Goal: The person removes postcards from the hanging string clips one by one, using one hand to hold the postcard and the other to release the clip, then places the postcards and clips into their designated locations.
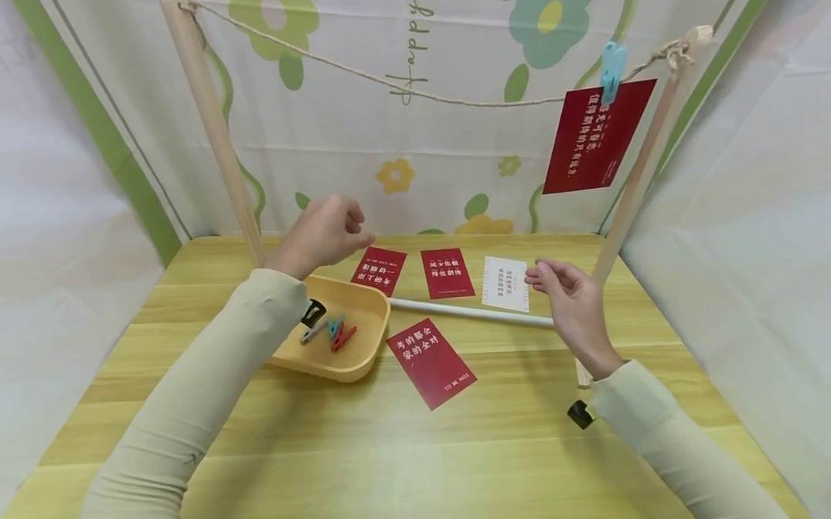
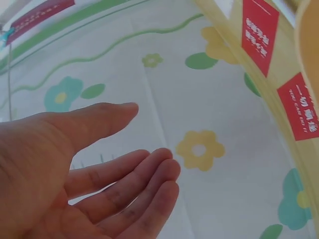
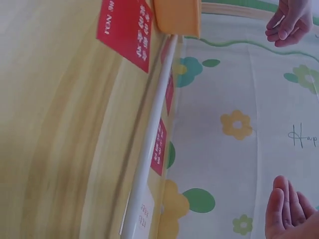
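My left hand (image 1: 325, 231) hovers over the back of the yellow tray (image 1: 354, 370) in the head view. Its fingers are relaxed and hold nothing, as the left wrist view shows. In the tray lie a few clothespins: a red clothespin (image 1: 343, 338), a blue one and a greyish one. My right hand (image 1: 574, 308), bare of any object, is raised beside the white card (image 1: 505, 283); its fingers are loosely bent. On the rope (image 1: 380, 81) hangs a red card (image 1: 594, 143), held by a light blue clothespin (image 1: 612, 71) near the right post.
Two wooden posts (image 1: 215, 129) carry the rope, with a white bar (image 1: 466, 311) low between them. Behind the bar are two red cards (image 1: 447, 273) on the wooden table (image 1: 425, 468); another red card (image 1: 432, 363) lies in front. A flowered cloth (image 1: 355, 146) hangs behind.
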Demonstrator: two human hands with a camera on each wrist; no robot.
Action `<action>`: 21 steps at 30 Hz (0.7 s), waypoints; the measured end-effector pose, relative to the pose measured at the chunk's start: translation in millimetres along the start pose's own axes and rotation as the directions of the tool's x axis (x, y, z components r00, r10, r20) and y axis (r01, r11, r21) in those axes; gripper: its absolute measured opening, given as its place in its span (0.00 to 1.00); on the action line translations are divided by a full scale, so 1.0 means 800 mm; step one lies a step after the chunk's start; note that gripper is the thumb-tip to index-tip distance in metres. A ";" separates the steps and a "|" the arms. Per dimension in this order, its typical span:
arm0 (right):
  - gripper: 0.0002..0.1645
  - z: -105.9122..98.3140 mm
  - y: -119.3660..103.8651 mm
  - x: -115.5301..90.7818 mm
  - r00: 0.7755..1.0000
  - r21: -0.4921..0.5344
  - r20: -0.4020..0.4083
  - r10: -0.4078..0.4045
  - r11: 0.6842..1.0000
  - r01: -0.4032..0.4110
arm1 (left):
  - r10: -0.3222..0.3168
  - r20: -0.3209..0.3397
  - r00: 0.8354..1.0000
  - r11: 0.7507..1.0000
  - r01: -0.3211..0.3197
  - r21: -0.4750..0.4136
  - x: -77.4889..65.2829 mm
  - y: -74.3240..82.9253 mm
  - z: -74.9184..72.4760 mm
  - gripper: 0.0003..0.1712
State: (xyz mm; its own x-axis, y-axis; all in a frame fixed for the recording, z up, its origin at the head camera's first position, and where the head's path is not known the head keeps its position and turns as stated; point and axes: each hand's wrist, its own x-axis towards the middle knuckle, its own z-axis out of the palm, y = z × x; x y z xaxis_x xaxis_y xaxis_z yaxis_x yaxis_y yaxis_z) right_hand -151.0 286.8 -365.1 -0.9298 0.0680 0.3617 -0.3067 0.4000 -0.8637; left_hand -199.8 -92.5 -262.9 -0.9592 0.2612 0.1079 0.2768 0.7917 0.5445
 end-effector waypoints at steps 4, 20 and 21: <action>0.27 -0.002 -0.005 0.008 0.999 0.092 -0.039 0.012 0.996 -0.008 | 0.044 -0.049 0.998 0.999 -0.046 -0.028 -0.001 0.012 -0.004 0.21; 0.19 -0.003 -0.025 0.041 0.972 0.640 -0.142 0.187 0.767 -0.054 | 0.253 -0.242 0.937 0.963 -0.267 -0.026 -0.008 0.075 -0.024 0.18; 0.19 -0.003 -0.026 0.042 0.970 0.652 -0.142 0.195 0.756 -0.056 | 0.256 -0.248 0.934 0.962 -0.271 -0.030 -0.008 0.079 -0.025 0.18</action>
State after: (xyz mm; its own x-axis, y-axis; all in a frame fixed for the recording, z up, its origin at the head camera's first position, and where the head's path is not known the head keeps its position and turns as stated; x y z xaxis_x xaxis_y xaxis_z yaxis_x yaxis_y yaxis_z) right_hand -175.6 282.8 -333.9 -0.9332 0.2739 0.2327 -0.3124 -0.2979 -0.9020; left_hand -177.1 -55.5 -212.8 -0.8396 0.3096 0.4464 0.5248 0.6745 0.5192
